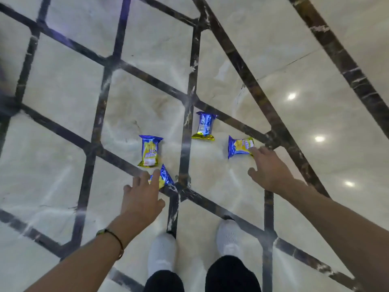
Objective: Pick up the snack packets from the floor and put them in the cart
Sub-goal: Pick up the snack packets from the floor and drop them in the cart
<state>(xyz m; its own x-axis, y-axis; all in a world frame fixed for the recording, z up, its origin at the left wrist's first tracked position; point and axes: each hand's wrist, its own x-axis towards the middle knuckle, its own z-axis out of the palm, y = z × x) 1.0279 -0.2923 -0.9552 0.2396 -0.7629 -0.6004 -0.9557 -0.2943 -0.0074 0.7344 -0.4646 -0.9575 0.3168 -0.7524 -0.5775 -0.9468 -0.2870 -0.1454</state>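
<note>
Nothing is collected yet: four snack packets [149,151] lie on the floor [63,85], the spread left hand [141,199] touching the 7 o'clock packet [165,177], the spread right hand [270,170] the 3 o'clock packet [240,147], no cart visible.

Floor [63,81]: glossy cream marble, gridded with dark brown-black strips veined in white.
Left packet [149,151]: blue top, yellow front, red-and-white patch low down.
Far packet [203,126]: blue, pale panel, gold bottom edge.
Right packet [240,146]: blue, yellow centre.
Near packet [166,177]: blue, some yellow.
Shoes [162,253]: white.
Trousers [231,275]: black.
Wrist band [117,239]: dark, with a green bit.
</note>
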